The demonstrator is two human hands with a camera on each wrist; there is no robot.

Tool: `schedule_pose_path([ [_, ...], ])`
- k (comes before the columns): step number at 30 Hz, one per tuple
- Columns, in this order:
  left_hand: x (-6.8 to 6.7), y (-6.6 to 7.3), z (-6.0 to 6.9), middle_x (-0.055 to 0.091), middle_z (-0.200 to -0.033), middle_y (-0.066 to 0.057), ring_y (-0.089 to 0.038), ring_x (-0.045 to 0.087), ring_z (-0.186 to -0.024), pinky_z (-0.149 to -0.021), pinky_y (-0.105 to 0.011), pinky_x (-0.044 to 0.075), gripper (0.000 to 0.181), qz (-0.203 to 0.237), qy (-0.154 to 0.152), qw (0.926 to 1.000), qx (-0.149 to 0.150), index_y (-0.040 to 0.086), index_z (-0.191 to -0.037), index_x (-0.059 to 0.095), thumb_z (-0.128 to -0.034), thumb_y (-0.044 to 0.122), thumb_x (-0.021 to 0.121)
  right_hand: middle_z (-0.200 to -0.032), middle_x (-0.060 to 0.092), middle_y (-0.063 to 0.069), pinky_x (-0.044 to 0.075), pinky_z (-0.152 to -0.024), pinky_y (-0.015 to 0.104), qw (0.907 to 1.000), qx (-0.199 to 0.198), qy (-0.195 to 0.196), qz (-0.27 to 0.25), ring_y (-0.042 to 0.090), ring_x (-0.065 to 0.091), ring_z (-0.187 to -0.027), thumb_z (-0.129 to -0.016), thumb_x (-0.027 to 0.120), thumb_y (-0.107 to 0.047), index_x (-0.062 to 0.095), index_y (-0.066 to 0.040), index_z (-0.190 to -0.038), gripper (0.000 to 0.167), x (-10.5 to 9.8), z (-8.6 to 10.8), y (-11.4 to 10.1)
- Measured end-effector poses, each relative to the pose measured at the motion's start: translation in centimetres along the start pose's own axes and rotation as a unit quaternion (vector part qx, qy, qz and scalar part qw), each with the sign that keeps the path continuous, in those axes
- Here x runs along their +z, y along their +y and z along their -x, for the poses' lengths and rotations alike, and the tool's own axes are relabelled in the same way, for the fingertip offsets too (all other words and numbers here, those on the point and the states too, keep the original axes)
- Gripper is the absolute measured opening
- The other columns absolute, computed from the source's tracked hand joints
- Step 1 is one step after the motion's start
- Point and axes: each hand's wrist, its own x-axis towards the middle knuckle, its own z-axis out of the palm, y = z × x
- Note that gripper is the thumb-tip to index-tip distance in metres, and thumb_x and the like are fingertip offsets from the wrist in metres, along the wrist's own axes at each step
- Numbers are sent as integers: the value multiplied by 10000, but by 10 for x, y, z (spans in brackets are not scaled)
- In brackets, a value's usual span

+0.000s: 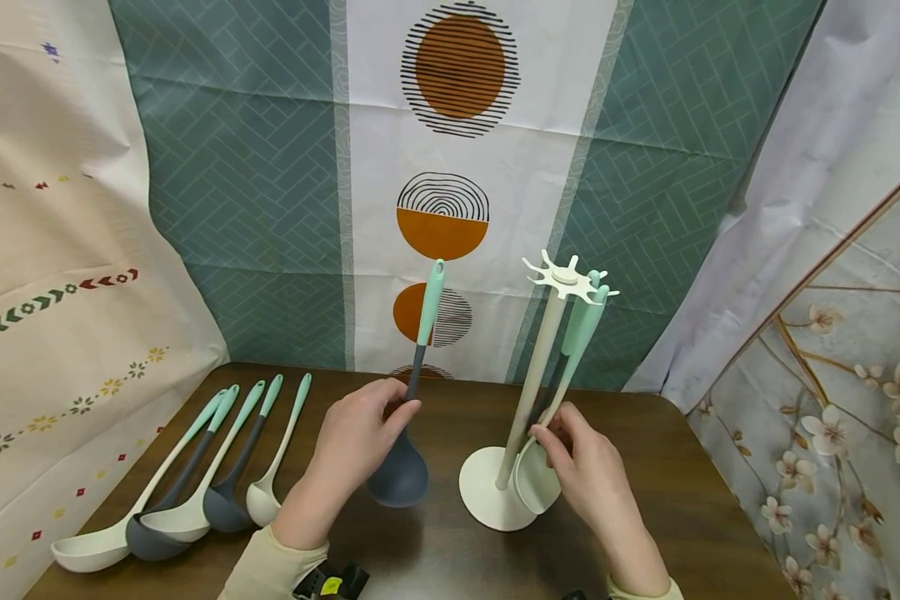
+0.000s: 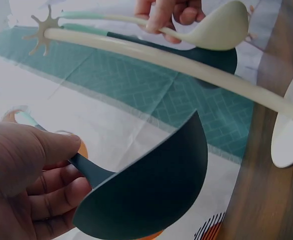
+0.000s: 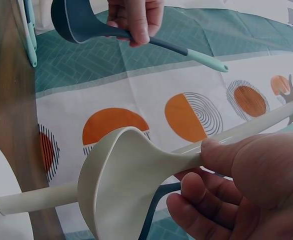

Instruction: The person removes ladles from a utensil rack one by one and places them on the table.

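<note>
My left hand (image 1: 362, 433) pinches the lower handle of a dark ladle (image 1: 399, 475), held upright with its mint end on top; the left wrist view shows its bowl (image 2: 151, 185) close up. My right hand (image 1: 587, 454) pinches the shaft of a cream ladle (image 1: 537, 479) whose mint end is at the hooks of a cream stand (image 1: 543, 367). Behind it another dark utensil with a mint handle hangs from the stand. In the right wrist view the cream bowl (image 3: 124, 180) is beside the pole (image 3: 41, 198).
Several cream and dark ladles with mint handles lie side by side at the table's left, among them a small cream one (image 1: 263, 500). The stand's round base (image 1: 487, 500) rests on the brown table (image 1: 450, 433). Patterned cloths (image 1: 255, 167) hang behind and at the sides.
</note>
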Motion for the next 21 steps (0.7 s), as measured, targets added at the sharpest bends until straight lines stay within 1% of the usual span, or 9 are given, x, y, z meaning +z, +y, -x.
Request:
schedule_pose_path([
  [3,-3,-6,1,643,-834,76,-129,522,-674,-608,-347,465,119,-113,-139,9998,-101,155,-987,758,-983,197,869,-706,566,-126,435,-649,321,10000,10,-4,10,72,548,-651,-1025,812,-181,640,-211,-1023,174,0,0,0],
  [8,-7,-20,2,606,-797,83,-132,495,-657,-596,-350,436,118,-266,-342,9987,-268,156,-976,746,-1002,208,849,-713,570,-125,437,-656,326,10000,14,-9,11,73,555,-662,-1029,808,-195,642,-215,-1028,167,0,0,0],
  [15,-13,-37,3,562,-746,83,-125,476,-629,-570,-341,412,143,-446,-475,9970,-424,160,-941,723,-1014,211,836,-712,566,-131,439,-660,327,10000,-11,11,14,73,553,-665,-1032,805,-194,641,-219,-1025,165,0,0,1],
  [21,-16,-52,5,586,-742,75,-132,485,-627,-576,-346,415,134,-558,-607,9952,-529,146,-949,728,-1021,205,823,-712,566,-133,440,-661,325,10000,-23,29,24,68,554,-662,-1029,807,-185,643,-216,-1028,167,1,0,2],
])
